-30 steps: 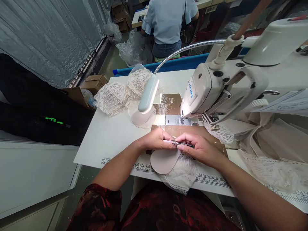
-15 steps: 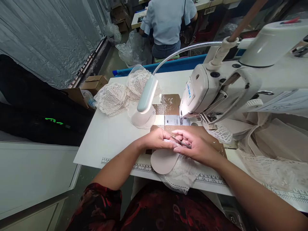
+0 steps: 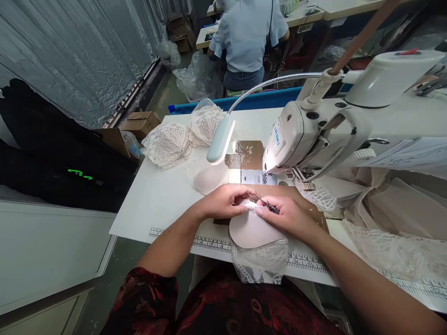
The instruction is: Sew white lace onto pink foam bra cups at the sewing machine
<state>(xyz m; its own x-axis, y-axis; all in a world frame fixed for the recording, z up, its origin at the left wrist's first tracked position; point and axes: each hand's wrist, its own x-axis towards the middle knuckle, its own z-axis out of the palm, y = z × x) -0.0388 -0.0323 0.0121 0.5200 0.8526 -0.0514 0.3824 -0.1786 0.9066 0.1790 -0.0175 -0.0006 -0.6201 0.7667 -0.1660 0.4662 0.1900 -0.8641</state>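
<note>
In front of the sewing machine [image 3: 289,135], my left hand [image 3: 228,200] pinches the upper edge of a lace bra cup [image 3: 256,230]. Its smooth beige side faces up, and white lace [image 3: 260,265] hangs from it over the table's front edge. My right hand [image 3: 288,211] holds the same edge between thumb and fingers. Small dark thread snips [image 3: 270,205] also rest in that hand, their tip pointing left toward my left fingers. Whether the blades touch a thread is too small to tell. Another beige cup [image 3: 209,177] lies just beyond my left hand.
Stacked lace cups [image 3: 167,144] sit at the table's back left, beside a lamp [image 3: 221,139] on a bent metal neck. Sheer fabric and lace [image 3: 387,232] are piled at the right. A printed ruler [image 3: 213,243] runs along the front edge. A co-worker [image 3: 246,42] sits beyond.
The cup in my hands has turned and shifted right, with its lace now hanging straighter down. My hands have moved slightly apart along its edge. The view has tilted a little.
</note>
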